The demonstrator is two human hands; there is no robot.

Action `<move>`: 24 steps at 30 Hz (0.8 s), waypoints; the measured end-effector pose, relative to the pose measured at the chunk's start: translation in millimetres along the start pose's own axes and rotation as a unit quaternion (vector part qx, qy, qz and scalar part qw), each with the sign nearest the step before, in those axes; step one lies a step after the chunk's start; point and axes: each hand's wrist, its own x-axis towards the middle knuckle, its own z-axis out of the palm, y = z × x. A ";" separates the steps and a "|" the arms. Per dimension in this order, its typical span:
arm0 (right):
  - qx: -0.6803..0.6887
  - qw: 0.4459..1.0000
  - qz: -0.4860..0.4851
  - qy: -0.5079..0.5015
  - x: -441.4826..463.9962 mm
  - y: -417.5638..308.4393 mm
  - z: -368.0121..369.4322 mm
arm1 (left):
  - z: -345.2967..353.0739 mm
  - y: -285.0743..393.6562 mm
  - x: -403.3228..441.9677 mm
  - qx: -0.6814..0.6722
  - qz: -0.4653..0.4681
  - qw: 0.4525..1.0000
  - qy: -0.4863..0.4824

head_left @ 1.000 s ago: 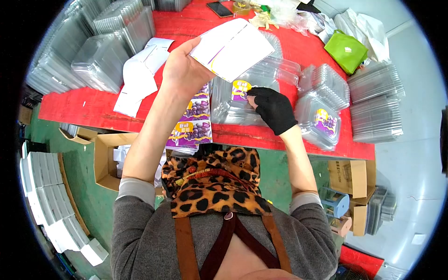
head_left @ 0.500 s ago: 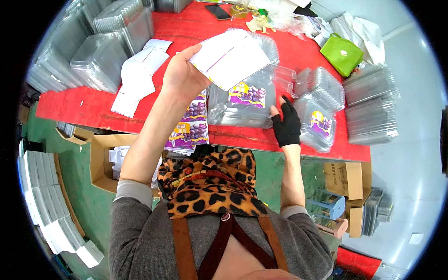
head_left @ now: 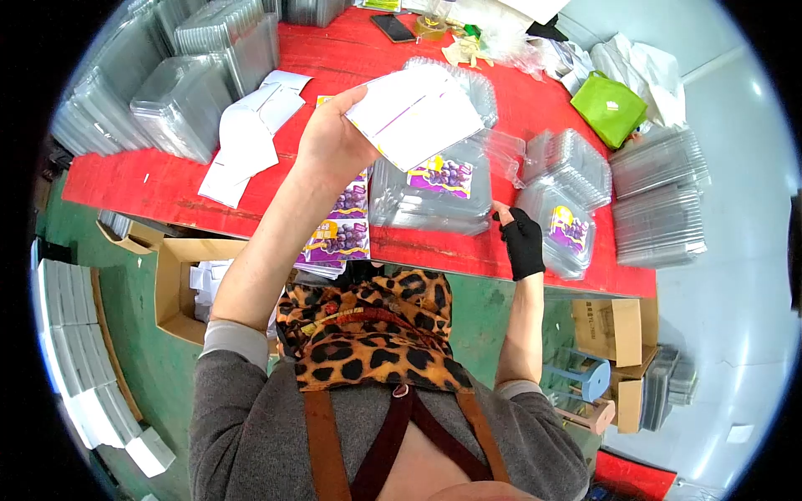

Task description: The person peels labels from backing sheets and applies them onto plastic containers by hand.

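My left hand [head_left: 334, 138] grips a white label sheet [head_left: 415, 115], its pale side facing me, above a clear plastic clamshell box [head_left: 393, 196]. A purple grape label [head_left: 443, 175] sits on that box. My right hand [head_left: 521, 240], in a black fingerless glove, is between this box and another clear box [head_left: 539, 204] with a grape label [head_left: 568, 230]. Its fingers are curled inward; whatever they may hold is hidden. Below my left wrist, a pile of printed grape label sheets [head_left: 338, 240] lies at the table's front edge.
Stacked clear boxes stand at the left [head_left: 180, 108] and right [head_left: 660, 230] of the red table [head_left: 292, 196]. White backing strips [head_left: 248, 138] lie at the left. A green bag [head_left: 610, 108], a phone [head_left: 393, 27] and tape [head_left: 430, 27] are farther back. An open carton [head_left: 180, 288] stands below.
My right hand has drawn back slightly toward me from the middle box's right edge, and its fingers have curled in. My left hand still holds the sheet, shifted slightly.
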 end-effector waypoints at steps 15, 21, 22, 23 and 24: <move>-0.013 1.000 0.002 0.014 -6.6 0.3 -5.1 | -3.6 -0.3 1.6 -0.016 -0.010 0.999 -0.026; 0.192 0.969 0.153 0.001 10.2 -17.2 -16.4 | -1.6 -1.1 -4.0 0.031 0.004 0.999 -0.019; 0.224 0.965 0.134 -0.001 9.2 -15.9 -17.8 | -2.3 -1.5 -8.0 0.058 0.010 0.998 -0.013; 0.255 0.960 0.115 -0.002 7.1 -13.5 -20.5 | -3.5 -1.4 -10.9 0.085 0.016 0.996 -0.007; 0.287 0.953 0.095 -0.003 6.5 -12.8 -21.6 | -8.6 -1.8 -11.4 0.097 0.016 0.995 0.014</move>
